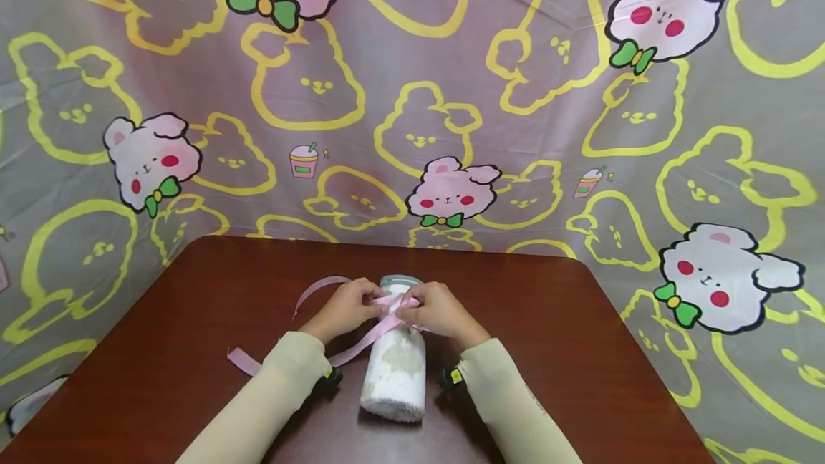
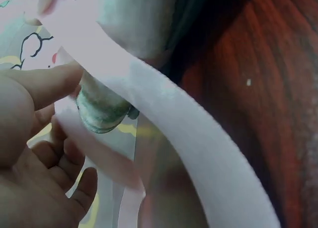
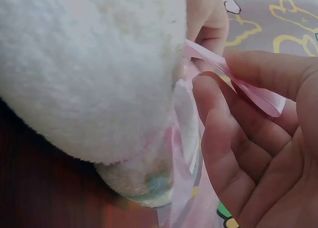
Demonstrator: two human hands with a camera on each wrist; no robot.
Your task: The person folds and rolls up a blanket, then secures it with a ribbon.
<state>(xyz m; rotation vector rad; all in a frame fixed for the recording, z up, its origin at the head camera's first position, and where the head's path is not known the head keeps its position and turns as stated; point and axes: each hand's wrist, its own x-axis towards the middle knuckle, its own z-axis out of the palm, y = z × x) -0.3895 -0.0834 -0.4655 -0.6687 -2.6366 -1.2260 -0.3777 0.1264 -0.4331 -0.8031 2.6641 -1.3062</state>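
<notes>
A rolled white cloth bundle (image 1: 394, 367), fuzzy with beige patches, lies with its wider end toward me and a narrower, grey-green tip (image 1: 399, 281) at the far end. Around its narrow part runs a pink ribbon (image 1: 389, 322), crossed on top. My left hand (image 1: 348, 308) is at the bundle's left side, holding ribbon between thumb and fingers; a long strip of ribbon (image 2: 169, 109) passes in front of it in the left wrist view. From the right, my right hand (image 1: 441, 310) pinches a folded ribbon loop (image 3: 268, 103) between thumb and index finger.
The bundle is on a dark reddish-brown table (image 1: 548, 349). One loose ribbon tail (image 1: 243, 361) trails to the left, and another strand (image 1: 316, 285) curves beyond my left hand. A cartoon-printed curtain (image 1: 361, 163) rises behind the table and along its sides.
</notes>
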